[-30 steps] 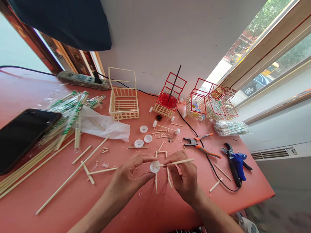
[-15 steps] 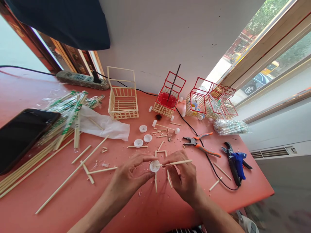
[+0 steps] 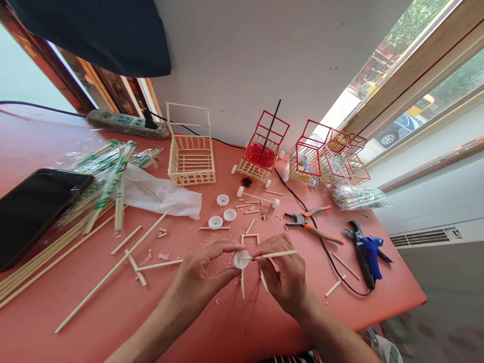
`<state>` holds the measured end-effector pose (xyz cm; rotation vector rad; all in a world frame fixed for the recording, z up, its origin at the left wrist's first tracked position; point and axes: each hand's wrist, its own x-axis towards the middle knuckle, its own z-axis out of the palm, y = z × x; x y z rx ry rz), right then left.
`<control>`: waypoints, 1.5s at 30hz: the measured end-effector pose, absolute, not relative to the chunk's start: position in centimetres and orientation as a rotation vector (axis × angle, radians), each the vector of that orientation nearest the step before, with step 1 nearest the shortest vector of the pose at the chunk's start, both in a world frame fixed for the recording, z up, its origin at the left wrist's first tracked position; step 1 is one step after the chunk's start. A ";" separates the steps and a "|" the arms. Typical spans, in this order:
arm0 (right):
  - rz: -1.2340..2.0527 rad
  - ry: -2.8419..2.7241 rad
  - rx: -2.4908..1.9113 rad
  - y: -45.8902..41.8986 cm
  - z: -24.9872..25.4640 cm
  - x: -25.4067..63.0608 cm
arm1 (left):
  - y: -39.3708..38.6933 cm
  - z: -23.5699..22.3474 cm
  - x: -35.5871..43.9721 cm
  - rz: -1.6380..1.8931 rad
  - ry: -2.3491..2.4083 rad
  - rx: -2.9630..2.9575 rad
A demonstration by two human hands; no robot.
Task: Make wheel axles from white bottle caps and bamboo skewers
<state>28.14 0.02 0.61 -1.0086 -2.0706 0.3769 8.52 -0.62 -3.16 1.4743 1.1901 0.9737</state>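
Thin pale wooden stick (image 3: 282,253) shifted slightly left; its outer end juts less past the right hand (image 3: 283,266). Right fingers pinch the stick, tip at the middle of the round white plastic cap (image 3: 237,259); left hand (image 3: 212,264), thumb and forefinger curved, grips the cap's rim. Both above red tabletop (image 3: 177,327), pale grey wall (image 3: 242,55) behind, wood-framed window (image 3: 408,75) at right.
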 end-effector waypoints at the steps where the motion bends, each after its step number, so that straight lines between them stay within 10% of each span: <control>1: 0.371 -2.070 -1.008 0.0 0.6 28.1 | -0.6 -3.1 8.5 0.975 1.191 1.478; 45: 0.392 -2.064 -0.938 -0.1 1.1 28.0 | -0.8 -2.9 8.7 0.924 1.146 1.487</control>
